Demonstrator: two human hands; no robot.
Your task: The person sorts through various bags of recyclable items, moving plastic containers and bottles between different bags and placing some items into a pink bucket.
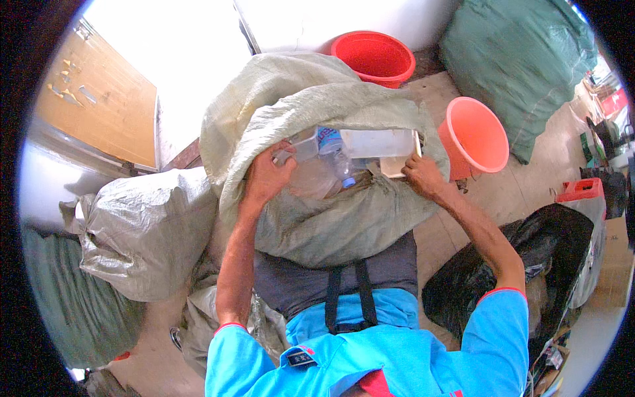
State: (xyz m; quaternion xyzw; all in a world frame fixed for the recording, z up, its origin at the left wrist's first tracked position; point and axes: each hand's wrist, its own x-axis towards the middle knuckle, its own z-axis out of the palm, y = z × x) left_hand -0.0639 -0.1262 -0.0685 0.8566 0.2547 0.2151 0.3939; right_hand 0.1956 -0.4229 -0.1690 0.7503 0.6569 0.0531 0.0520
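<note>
A large woven plastic sack (317, 233) stands upright before me, its rim rolled outward around a wide mouth. In the mouth lie a plastic bottle (341, 161) with a blue cap and blue label, a translucent white container (379, 144) and clear plastic pieces (310, 176). My left hand (273, 168) is inside the left side of the mouth, its fingers closed on a clear plastic container (303, 144). My right hand (421, 173) is at the right side of the mouth, fingers curled at the corner of a flat cream-coloured piece (393, 167); its grip is partly hidden.
Behind the sack stands a red plastic bucket (372, 57), and right of it a pink bucket (478, 135). Full sacks, one grey-white (149, 233) and one green (516, 64), flank the area. A black plastic bag (540, 248) sits at the right, a dark green sack (79, 297) at the left.
</note>
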